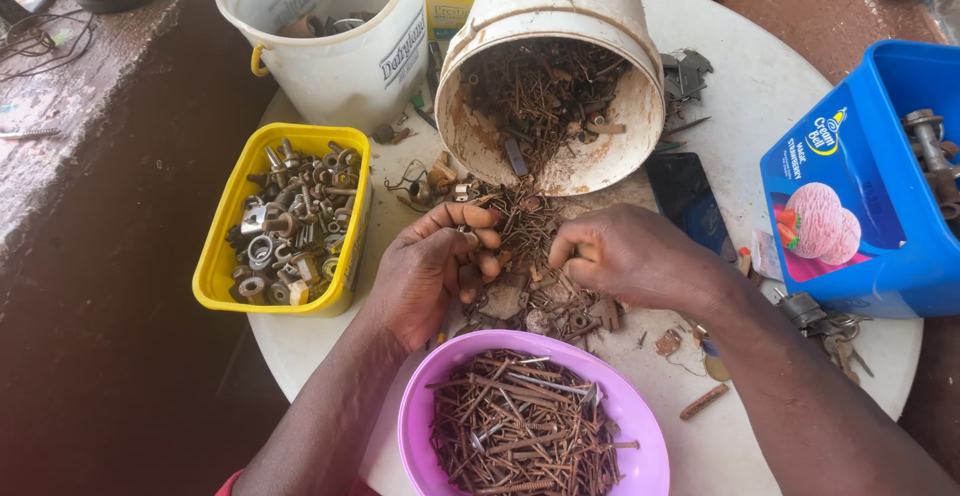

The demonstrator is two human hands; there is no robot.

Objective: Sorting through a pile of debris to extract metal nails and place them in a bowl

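Left hand (pixel 432 266) is curled over the heap of rusty nails (pixel 525 256) on the white tabletop (pixel 760 86), fingertips pinched together, on a nail perhaps, though it's too small to tell. Right hand (pixel 625 256) is bunched into a loose fist, pressing into the same heap. The heap spills from a tipped white bucket (pixel 555 66). Just below the hands sits a purple bowl (pixel 425 411) full of nails; a yellow tub (pixel 215 256) of bolts lies left.
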